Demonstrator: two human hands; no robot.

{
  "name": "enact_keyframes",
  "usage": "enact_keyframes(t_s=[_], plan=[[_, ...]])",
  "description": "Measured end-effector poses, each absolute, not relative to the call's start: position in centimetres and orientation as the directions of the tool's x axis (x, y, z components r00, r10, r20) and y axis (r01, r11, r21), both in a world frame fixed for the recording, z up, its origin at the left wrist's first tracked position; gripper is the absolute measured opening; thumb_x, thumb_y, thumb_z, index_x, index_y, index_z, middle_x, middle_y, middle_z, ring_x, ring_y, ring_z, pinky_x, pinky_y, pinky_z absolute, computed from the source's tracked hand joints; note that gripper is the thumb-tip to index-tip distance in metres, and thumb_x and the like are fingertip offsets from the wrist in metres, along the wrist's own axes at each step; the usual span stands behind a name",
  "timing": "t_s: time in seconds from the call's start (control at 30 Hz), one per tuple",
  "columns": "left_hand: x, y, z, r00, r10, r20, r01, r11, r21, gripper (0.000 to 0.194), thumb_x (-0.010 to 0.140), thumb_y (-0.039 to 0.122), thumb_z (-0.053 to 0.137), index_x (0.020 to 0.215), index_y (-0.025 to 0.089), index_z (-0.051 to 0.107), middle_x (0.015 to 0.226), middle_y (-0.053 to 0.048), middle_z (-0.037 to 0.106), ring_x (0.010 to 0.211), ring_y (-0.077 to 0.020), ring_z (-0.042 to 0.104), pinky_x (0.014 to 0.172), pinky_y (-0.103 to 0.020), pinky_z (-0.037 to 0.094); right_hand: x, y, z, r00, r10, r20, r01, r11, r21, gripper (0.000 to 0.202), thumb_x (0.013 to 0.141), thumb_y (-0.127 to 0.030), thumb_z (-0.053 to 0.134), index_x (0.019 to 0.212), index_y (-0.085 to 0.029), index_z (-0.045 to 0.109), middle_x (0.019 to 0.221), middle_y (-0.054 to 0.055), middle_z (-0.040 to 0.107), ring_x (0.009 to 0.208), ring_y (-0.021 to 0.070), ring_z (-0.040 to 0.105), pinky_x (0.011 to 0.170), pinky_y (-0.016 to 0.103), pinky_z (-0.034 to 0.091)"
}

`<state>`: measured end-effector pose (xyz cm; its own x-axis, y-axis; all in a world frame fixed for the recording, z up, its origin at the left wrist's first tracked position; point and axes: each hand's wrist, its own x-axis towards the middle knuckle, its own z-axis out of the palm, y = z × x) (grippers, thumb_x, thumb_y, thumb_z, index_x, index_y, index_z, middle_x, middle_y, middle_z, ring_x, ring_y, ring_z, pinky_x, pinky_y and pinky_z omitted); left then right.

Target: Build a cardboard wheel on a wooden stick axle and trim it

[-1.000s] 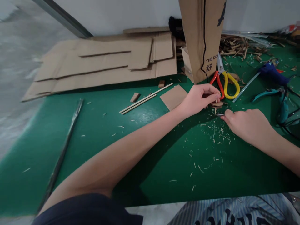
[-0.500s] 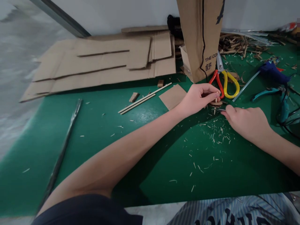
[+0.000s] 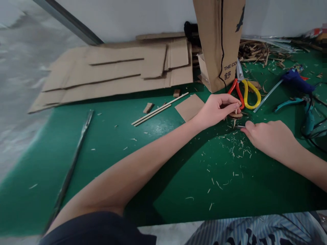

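Observation:
My left hand (image 3: 217,108) pinches a short wooden stick that passes through a small round cardboard disc (image 3: 235,116). The stick's lower end (image 3: 234,123) pokes out beneath the disc. Closed in a fist, my right hand (image 3: 268,135) grips a small knife (image 3: 239,127), and only its thin blade shows. The blade lies at the stick's lower end; whether it touches cannot be made out. Pale wood shavings (image 3: 238,149) are scattered on the green table below both hands. Behind my left hand lie scissors (image 3: 239,83) with red and yellow handles.
A tall cardboard box (image 3: 221,44) stands at the back. Flat cardboard sheets (image 3: 102,76) lie left, near thin wooden sticks (image 3: 160,109) and a cardboard square (image 3: 189,107). A blue glue gun (image 3: 297,81) and teal pliers (image 3: 309,119) are at right. A dark strip (image 3: 74,163) lies left.
The knife blade has moved slightly down and left, from beside the stick to its lower tip. My left hand still holds the stick and disc. The view has shifted slightly.

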<state>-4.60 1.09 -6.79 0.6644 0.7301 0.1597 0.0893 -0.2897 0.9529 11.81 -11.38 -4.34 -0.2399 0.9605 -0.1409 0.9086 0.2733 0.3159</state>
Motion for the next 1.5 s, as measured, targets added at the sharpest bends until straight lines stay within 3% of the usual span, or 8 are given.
enact_keyframes(t_s=[0.23,0.57,0.9,1.17,1.5], plan=[[-4.61,1.06,-6.84,0.664,0.733,0.146,0.11,-0.289,0.951,0.014,0.091,0.022,0.061,0.09,0.013,0.072,0.085,-0.008,0.076,0.074,-0.0112,0.07,0.063,-0.02,0.056,12.32,-10.95,-4.86,-0.184,0.982,-0.037,0.931,0.186,0.313,0.052,0.105,-0.042,0.023,0.087,-0.015,0.065,0.058,0.008,0.065,0.046,0.0171,0.057,0.052,0.03,0.009],[-4.6,1.13,-7.0,0.668,0.727,0.159,0.077,-0.28,0.957,0.014,0.09,0.022,0.06,0.09,0.012,0.071,0.087,-0.008,0.076,0.078,-0.012,0.071,0.075,-0.024,0.06,11.78,-11.15,-4.16,-0.235,0.959,-0.156,0.91,0.274,0.311,0.051,0.106,-0.037,0.025,0.088,-0.015,0.067,0.055,0.01,0.065,0.049,0.0203,0.061,0.05,0.03,0.014],[-4.62,1.24,-7.21,0.679,0.704,0.206,0.027,-0.304,0.952,0.015,0.091,0.021,0.06,0.092,0.011,0.071,0.085,-0.007,0.076,0.078,-0.0121,0.072,0.074,-0.024,0.059,11.97,-10.88,-4.62,-0.17,0.984,-0.047,0.924,0.176,0.339,0.052,0.106,-0.042,0.024,0.089,-0.016,0.065,0.058,0.008,0.066,0.047,0.0181,0.06,0.05,0.03,0.011],[-4.64,1.29,-7.21,0.686,0.706,0.18,0.053,-0.294,0.954,0.015,0.092,0.02,0.058,0.092,0.012,0.071,0.087,-0.007,0.076,0.078,-0.0112,0.072,0.074,-0.023,0.059,11.58,-11.35,-4.4,-0.218,0.966,-0.141,0.911,0.253,0.326,0.049,0.106,-0.037,0.027,0.087,-0.015,0.067,0.052,0.008,0.063,0.048,0.0205,0.062,0.048,0.03,0.013],[-4.72,1.23,-7.02,0.694,0.697,0.179,0.06,-0.303,0.951,0.018,0.093,0.02,0.056,0.096,0.011,0.071,0.088,-0.008,0.077,0.08,-0.0123,0.072,0.076,-0.025,0.059,11.98,-10.91,-4.74,-0.17,0.984,-0.062,0.921,0.181,0.346,0.053,0.106,-0.043,0.023,0.087,-0.017,0.065,0.058,0.008,0.067,0.047,0.019,0.061,0.049,0.03,0.013]])
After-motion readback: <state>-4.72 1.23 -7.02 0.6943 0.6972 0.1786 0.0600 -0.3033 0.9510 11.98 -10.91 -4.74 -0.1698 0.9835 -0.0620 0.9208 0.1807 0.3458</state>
